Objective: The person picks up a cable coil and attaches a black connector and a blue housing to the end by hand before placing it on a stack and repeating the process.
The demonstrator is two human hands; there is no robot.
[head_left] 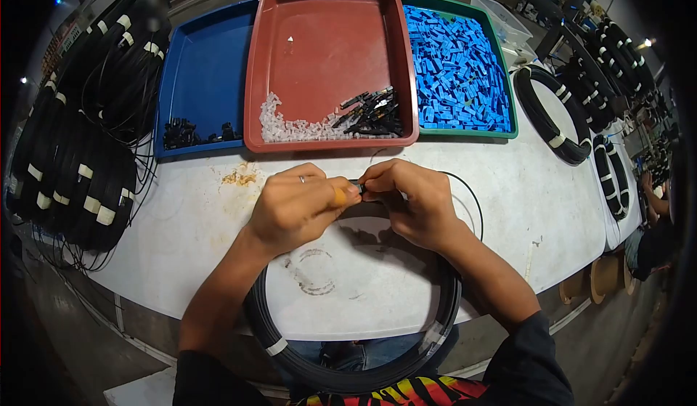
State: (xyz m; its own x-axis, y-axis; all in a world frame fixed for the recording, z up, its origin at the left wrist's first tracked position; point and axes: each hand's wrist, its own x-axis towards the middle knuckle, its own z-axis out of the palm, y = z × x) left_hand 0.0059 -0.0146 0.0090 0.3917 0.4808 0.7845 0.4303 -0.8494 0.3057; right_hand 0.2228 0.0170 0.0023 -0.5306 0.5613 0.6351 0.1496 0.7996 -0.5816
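Landmark: the red tray [327, 14], centre back of a white table [508, 210].

Largest first. The table fills the view; a yellowish stain sits just in front of the red tray's left corner. Left of the red tray, stacked black cable bundles [80, 137] banded w/ white tape hang over the table edge. Right of it, more black coils [552, 115] lie on the table and on racks beyond. In front of the red tray, nearest the camera, 1 big black cable coil [348, 373] wraps round the person's forearms.

3 trays side by side: blue tray [207, 65] left of the red 1, holding a few small black parts at its near edge; the red tray holds clear plastic bits [290, 126] and black connector pieces [370, 112] along its near edge; green tray [508, 101] right, packed w/ blue plastic pieces [457, 65].

Hands meet just in front of the red tray. Left hand [298, 206], ring on 1 finger, fingers curled shut around a yellow-orange handled item. Right hand [414, 203] pinches thumb and fingertips on a small black part at the end of a thin black cable [472, 203] that loops off to the right.

Risks, as a judgement: the tiny part could slip from the pinch and vanish among the coils; the coil round the arms could snag and tug the thin cable.

No brands, labels or readable writing visible.
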